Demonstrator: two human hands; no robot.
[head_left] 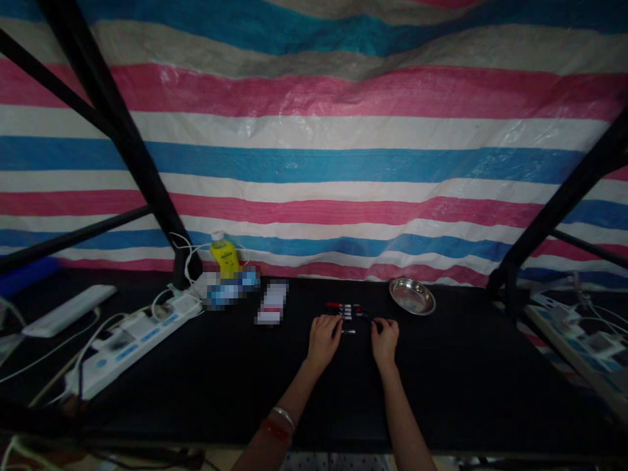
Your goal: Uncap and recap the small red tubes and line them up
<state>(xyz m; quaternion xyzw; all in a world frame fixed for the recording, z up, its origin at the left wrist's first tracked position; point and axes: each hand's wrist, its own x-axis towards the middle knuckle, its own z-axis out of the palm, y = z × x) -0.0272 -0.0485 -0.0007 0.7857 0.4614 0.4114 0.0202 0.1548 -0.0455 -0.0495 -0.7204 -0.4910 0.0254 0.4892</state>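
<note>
Several small pen-like pieces with silver parts point(347, 312) lie side by side on the black table, one with a red end at the left. My left hand point(324, 339) rests at their left side, its fingers close together at the ends of the nearer ones; what it holds is too small to make out. Nearer to me, a short silver piece point(348, 331) lies just right of its fingertips. On the right side, my right hand point(384, 339) has thumb and forefinger closed at a small dark piece by the right ends of the group.
A round metal dish point(412, 296) stands behind and right of my right hand. Left of the pieces are a blurred white packet point(273, 303), a yellow bottle point(226, 256) and a long white power strip point(132, 343) with cables. Black frame bars flank the table.
</note>
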